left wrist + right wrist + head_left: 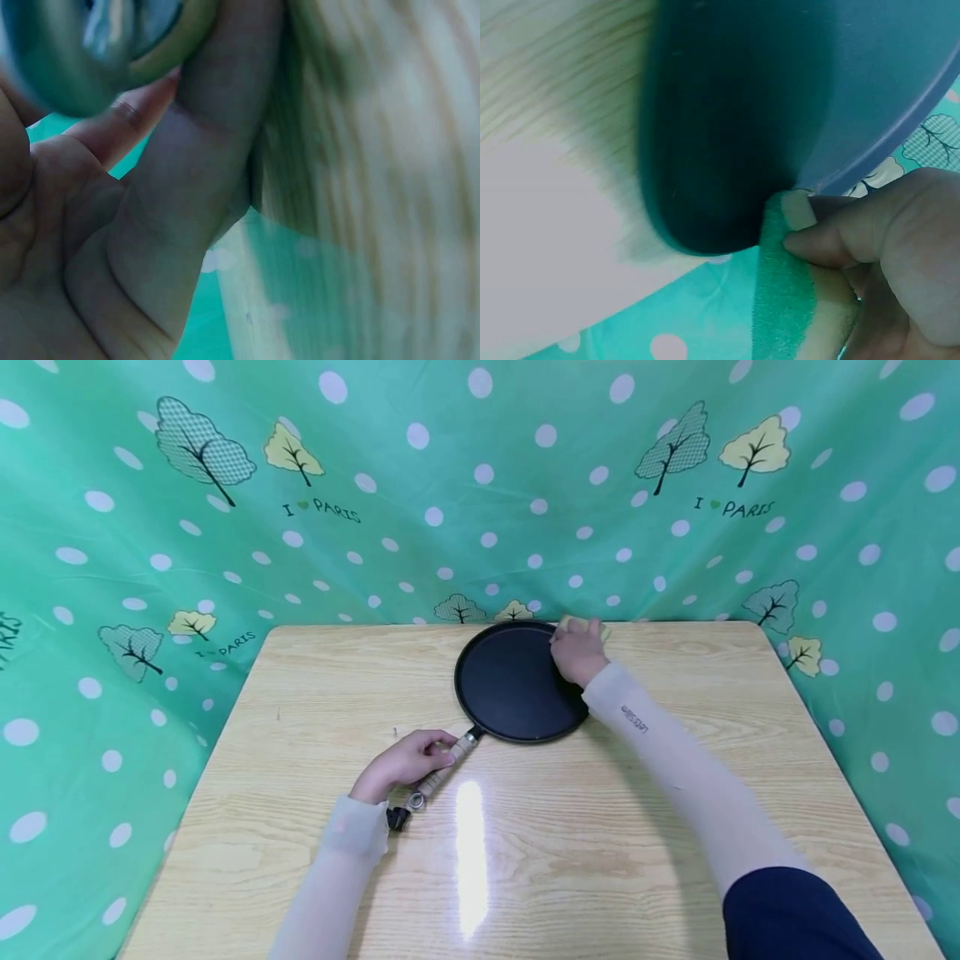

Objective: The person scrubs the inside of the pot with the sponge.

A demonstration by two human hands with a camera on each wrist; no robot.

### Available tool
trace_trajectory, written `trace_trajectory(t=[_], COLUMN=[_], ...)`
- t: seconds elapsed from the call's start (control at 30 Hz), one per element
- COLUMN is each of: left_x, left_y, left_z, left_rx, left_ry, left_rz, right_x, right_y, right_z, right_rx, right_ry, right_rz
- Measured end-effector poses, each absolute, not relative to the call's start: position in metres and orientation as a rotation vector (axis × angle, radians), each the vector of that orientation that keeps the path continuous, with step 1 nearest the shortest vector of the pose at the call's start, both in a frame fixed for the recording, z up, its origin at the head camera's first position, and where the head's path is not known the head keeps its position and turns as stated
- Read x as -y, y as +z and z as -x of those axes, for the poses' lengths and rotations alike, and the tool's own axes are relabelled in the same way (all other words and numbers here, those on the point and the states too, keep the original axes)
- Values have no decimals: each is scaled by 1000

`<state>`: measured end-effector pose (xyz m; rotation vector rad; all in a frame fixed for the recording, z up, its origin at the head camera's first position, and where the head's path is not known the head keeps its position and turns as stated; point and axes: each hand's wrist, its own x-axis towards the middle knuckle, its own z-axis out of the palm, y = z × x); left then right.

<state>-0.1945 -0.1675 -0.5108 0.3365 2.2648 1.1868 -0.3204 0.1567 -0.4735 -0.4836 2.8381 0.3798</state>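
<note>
A flat, round black frying pan lies toward the back of the table, its handle pointing to the near left. My left hand grips that handle, thumb and fingers around it; in the left wrist view the handle's ring end looms blurred in front of the palm. At the pan's far right rim, my right hand pinches a sponge with a green scouring side and a pale yellow side. The sponge's tip is right at the rim in the right wrist view.
The light wooden table ends just behind the pan, where a green dotted curtain hangs. Curtain cloth also borders the left and right sides. A bright light reflection lies on the tabletop in front of the pan.
</note>
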Motion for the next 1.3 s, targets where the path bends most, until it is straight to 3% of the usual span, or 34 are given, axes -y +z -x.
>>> trace_trajectory(t=[0.43, 1.0, 1.3], left_x=[169, 169, 169], left_y=[-508, -511, -511], left_z=[196, 195, 196], left_rx=[-2235, -2258, -2262], left_ry=[1203, 1190, 1190], left_rz=[-324, -320, -319], right_x=[-180, -177, -177], right_y=[-457, -448, -441], right_z=[294, 260, 251], right_rx=[-2762, -2632, -2553], right_ry=[384, 494, 272], right_rz=[499, 522, 552])
